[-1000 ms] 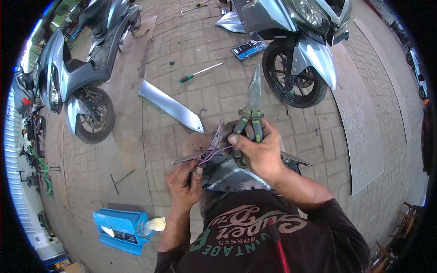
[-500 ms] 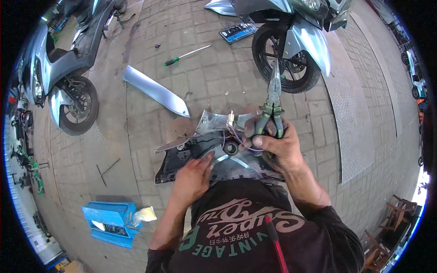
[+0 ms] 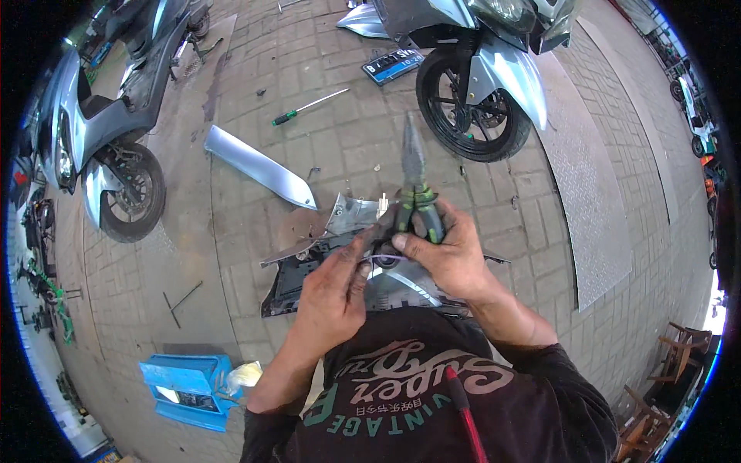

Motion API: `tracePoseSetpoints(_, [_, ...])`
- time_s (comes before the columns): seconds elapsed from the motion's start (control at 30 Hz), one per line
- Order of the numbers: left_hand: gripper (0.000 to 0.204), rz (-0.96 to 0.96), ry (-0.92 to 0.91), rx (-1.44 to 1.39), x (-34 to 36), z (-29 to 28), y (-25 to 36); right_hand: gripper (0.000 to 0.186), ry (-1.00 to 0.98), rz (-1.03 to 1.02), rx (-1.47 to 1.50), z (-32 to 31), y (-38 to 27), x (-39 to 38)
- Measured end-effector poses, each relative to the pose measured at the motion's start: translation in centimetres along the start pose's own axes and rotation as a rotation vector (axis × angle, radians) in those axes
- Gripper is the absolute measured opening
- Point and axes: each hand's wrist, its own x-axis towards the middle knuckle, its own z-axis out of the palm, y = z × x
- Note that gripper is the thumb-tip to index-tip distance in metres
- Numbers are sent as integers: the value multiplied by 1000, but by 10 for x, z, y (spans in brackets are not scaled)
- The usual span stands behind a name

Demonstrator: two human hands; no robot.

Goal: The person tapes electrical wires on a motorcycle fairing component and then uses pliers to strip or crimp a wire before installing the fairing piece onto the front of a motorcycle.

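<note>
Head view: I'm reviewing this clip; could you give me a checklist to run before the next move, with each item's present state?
1. Pliers secured: ok; the right hand grips the green-and-black handles.
2. Pliers' jaws clear of the purple wire: ok; they point away from the person, beyond it.
3. Wire held: ok; the left hand pinches it, and it runs toward the right.
4. Wire end condition: cannot tell; fingers cover it.
5. Dark panel supported: cannot tell; it lies beneath the hands, its underside hidden.
6. A hand free: not ok; both are occupied.
</note>
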Motion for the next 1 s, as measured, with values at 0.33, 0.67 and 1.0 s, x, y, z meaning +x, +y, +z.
tracePoseSetpoints(0.33, [23, -157, 99, -127, 2, -21, -9, 26, 74, 5, -370, -11, 20, -29])
tracePoseSetpoints(0.67, [24, -301, 321, -630, 17, -24, 1, 26, -311, 31, -237, 6, 2, -28])
tracePoseSetpoints(1.0, [15, -64, 269, 55, 24, -30, 6, 26, -310, -70, -384, 10, -20, -18])
